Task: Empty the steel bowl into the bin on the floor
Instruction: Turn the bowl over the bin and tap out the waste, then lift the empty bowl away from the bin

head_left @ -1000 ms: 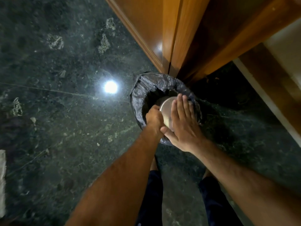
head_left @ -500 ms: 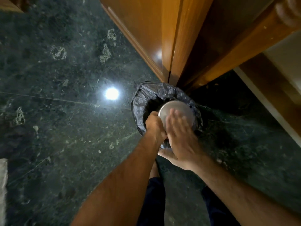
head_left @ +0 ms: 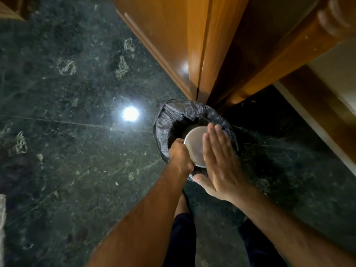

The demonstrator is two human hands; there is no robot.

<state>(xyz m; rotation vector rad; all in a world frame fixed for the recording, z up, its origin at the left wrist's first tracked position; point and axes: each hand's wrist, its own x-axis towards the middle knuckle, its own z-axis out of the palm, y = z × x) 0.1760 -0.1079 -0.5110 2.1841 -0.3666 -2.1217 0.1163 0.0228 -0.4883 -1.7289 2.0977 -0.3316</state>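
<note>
Floor (head_left: 81, 170): dark green polished stone, carrying one bin.
The floor is showing pale flecks, a thin straight seam running across it, and a bright round lamp glare (head_left: 130, 113). The bin (head_left: 169, 116), lined with a crumpled black bag, is standing on it just beside the corner of the wooden cabinet (head_left: 194, 54). A pale strip (head_left: 2, 224) is lying at the left edge; what it is cannot be told.

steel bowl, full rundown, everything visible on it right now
The steel bowl is round, of dull brushed metal, turned upside down so its flat base faces the camera. It hangs over the mouth of the bin, which has a black plastic liner. The left hand grips its near-left rim; the right hand lies flat, fingers extended, over its right side. Its inside and contents are hidden.
</note>
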